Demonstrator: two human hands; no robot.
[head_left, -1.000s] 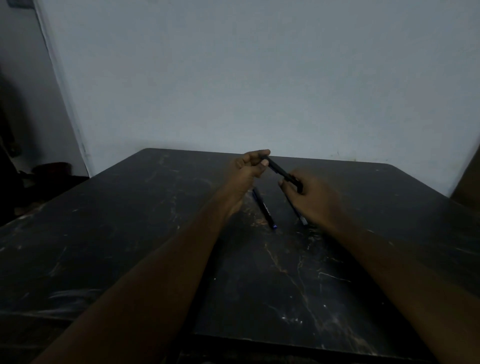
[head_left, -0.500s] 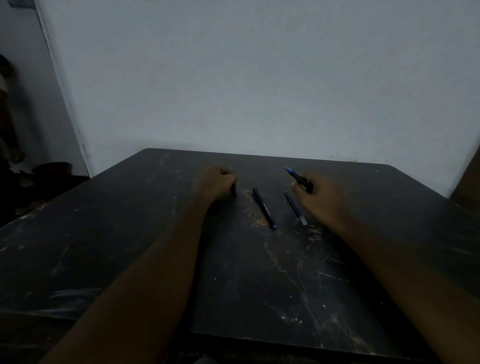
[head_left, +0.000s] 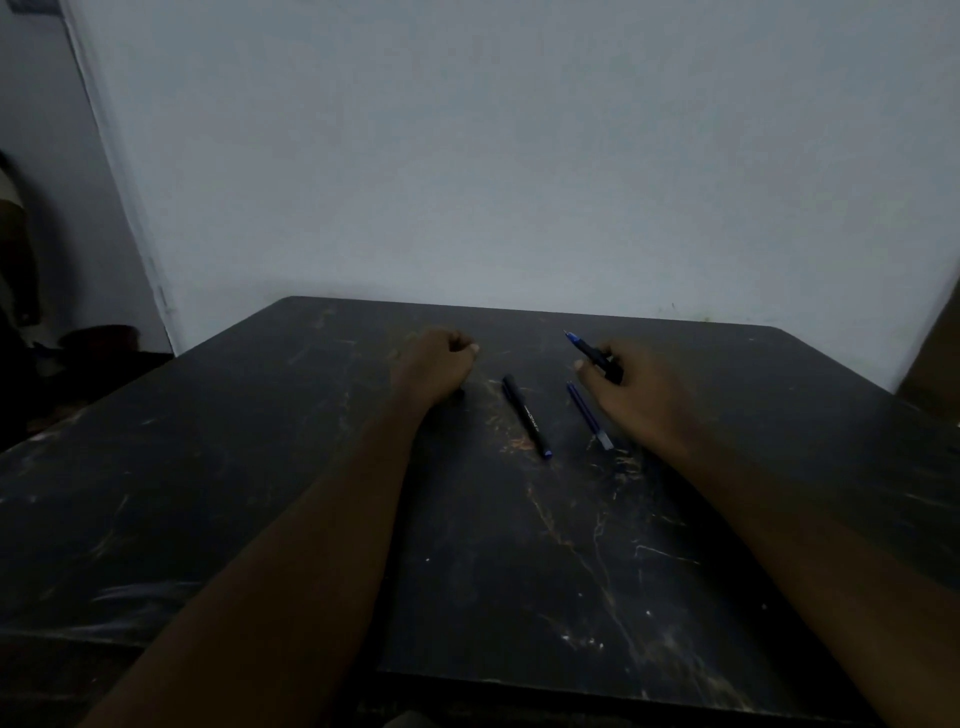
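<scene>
My right hand (head_left: 641, 397) grips an uncapped black pen (head_left: 592, 356), its blue tip pointing up and to the far left. My left hand (head_left: 434, 366) rests on the black table (head_left: 234, 467) as a closed fist; a small dark piece, apparently the pen's cap (head_left: 460, 393), shows at its lower edge and is otherwise hidden. Between the hands lie a capped black pen (head_left: 525, 415) and, right of it, a thin blue pen (head_left: 587, 413) with a grey end, close to my right hand.
The scratched table runs back to a pale wall (head_left: 519, 156). Its far edge lies just beyond my hands. Dark objects (head_left: 98, 338) sit on the floor at the left, past the table's left edge. The room is dim.
A second ago both hands held one capped pen above the table. They have pulled apart: the left went left and down as a fist, the right keeps the pen with its blue tip bare.
</scene>
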